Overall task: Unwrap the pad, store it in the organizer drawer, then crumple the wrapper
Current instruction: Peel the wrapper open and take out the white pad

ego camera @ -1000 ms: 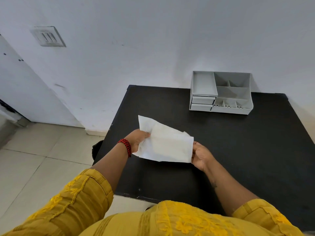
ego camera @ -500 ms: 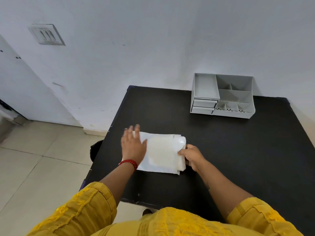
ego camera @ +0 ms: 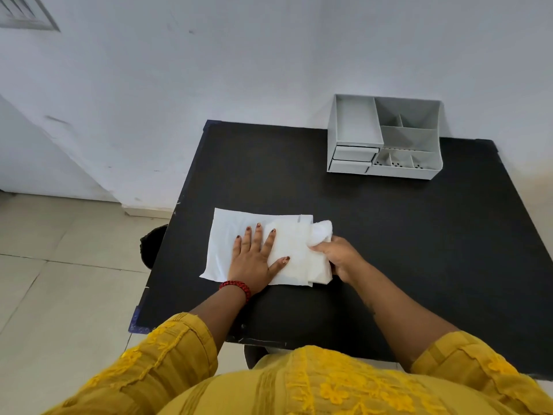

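- My left hand (ego camera: 253, 259) lies flat with the fingers spread, palm down on the thin white sheet of wrapper (ego camera: 227, 244) that is opened out on the matte black tabletop (ego camera: 389, 235).
- A red beaded bracelet (ego camera: 236, 286) sits on that wrist, just at the wrapper's near edge.
- My right hand (ego camera: 339, 259) is closed in a pinch on the right end of the soft white pad (ego camera: 294, 253), fingers curled around a bunched, lifted fold of it.
- The pad lies on the right part of the wrapper; its left portion looks flat against the sheet, while the right end (ego camera: 321, 232) is raised off it and rolled back in my grip.
- My left index finger and thumb rest on the pad's left part; the other fingers press on bare wrapper.
- The wrapper reaches left to near the table's left edge, with its near left corner slightly curled.
- The light grey plastic desk organizer (ego camera: 386, 139) stands at the far side of the table against the white wall (ego camera: 269, 70), well apart from the pad and both hands.
- Its two small drawers (ego camera: 353, 158) are stacked at the lower left of its front and both look pushed in.
- The open compartments on top appear bare, apart from small dark dots in the low front tray.
- My mustard-yellow embroidered sleeves (ego camera: 167, 354) fill the bottom of the view.
- Pale floor tiles (ego camera: 59, 265) show to the left of the table.
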